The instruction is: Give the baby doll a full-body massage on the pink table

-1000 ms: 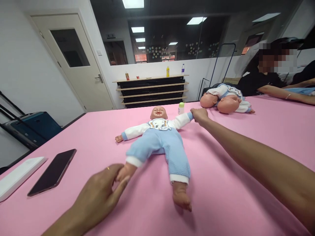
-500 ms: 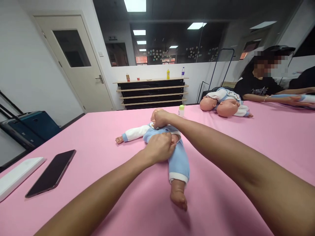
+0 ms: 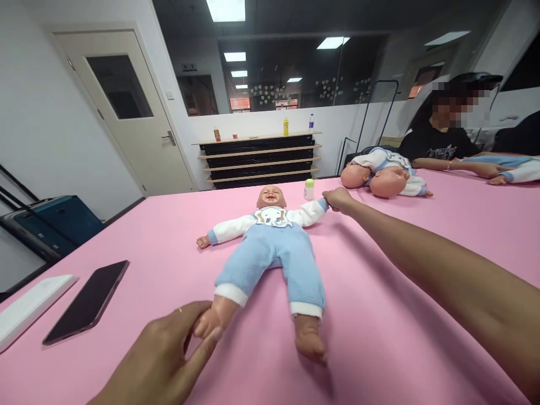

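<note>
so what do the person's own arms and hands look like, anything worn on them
Both forearms are bare, with no sleeves, gloves or watch in view. The left hand wears a thin gold-coloured ring on one finger. The right hand shows no ring or bracelet from this angle; its long bare forearm runs in from the lower right.

Pretty plain room: white walls, a cream door (image 3: pixel 126 112) with a dark window panel on the left, and a big dark glass partition (image 3: pixel 304 73) up top reflecting the ceiling light panels (image 3: pixel 225 8). Low black shelf unit (image 3: pixel 259 157) with wooden boards against the back wall, a few bottles (image 3: pixel 286 126) on top. Pink counter (image 3: pixel 400 315) fills the foreground, and a blue case (image 3: pixel 59 222) sits off left.
</note>
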`<state>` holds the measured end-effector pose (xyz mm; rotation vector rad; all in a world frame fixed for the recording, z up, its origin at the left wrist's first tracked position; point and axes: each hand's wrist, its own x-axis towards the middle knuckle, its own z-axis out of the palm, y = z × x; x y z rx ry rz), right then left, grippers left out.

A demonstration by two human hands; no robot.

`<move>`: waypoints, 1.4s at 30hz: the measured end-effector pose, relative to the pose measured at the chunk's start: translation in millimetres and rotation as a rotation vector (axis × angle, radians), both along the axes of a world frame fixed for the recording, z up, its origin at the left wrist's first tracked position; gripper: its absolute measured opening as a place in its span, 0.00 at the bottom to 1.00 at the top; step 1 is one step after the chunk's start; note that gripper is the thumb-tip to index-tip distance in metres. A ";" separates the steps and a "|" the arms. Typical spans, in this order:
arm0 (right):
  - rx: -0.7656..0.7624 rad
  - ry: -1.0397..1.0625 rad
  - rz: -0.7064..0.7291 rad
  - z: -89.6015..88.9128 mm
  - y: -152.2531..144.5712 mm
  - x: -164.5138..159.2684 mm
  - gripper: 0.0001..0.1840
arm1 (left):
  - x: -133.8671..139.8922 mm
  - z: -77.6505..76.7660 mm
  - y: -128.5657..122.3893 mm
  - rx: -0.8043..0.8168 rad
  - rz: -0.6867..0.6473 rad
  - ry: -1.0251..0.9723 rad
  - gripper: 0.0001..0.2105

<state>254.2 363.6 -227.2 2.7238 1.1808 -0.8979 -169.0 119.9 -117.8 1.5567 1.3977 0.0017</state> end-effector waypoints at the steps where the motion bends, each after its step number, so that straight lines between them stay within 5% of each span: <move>1: -0.010 -0.016 -0.028 -2.8 -10.2 8.6 0.13 | 0.5 -4.7 -11.4 -0.054 -0.009 0.003 0.18; 5: -0.069 -0.090 -0.091 -17.8 -40.3 31.2 0.16 | 15.2 -16.5 -35.0 -0.226 -0.064 0.016 0.20; 13: -0.114 -0.250 -0.042 -32.5 -52.3 58.5 0.22 | 30.6 -19.6 -35.3 -0.326 -0.088 0.045 0.22; 18: -0.046 -0.380 0.058 -20.3 -57.4 52.9 0.24 | 30.3 -8.3 -29.1 -0.340 -0.118 0.097 0.22; 21: 0.098 -0.400 0.202 7.3 -68.4 26.9 0.26 | 16.4 -7.1 -14.0 -0.329 -0.101 0.030 0.24; 24: 0.201 -0.279 0.456 59.2 -102.4 -20.7 0.24 | -7.8 -35.9 9.3 -0.180 0.037 0.048 0.26; 28: -0.050 -0.087 0.719 137.0 -184.4 -94.5 0.29 | -33.1 -119.9 45.7 0.051 0.154 0.252 0.29; 30: -0.163 -0.076 0.787 159.1 -225.1 -123.7 0.32 | -33.8 -161.7 63.4 0.113 0.138 0.293 0.35; 32: -0.186 -0.109 0.828 166.1 -254.4 -143.3 0.37 | -26.8 -192.7 78.0 0.070 0.146 0.301 0.35; 35: -0.168 -0.121 0.859 161.4 -273.0 -155.9 0.44 | -12.4 -217.0 90.1 -0.044 0.157 0.237 0.25; 42: -0.270 0.007 0.781 161.9 -266.5 -143.7 0.37 | -20.2 -222.5 95.6 -0.085 0.311 0.074 0.18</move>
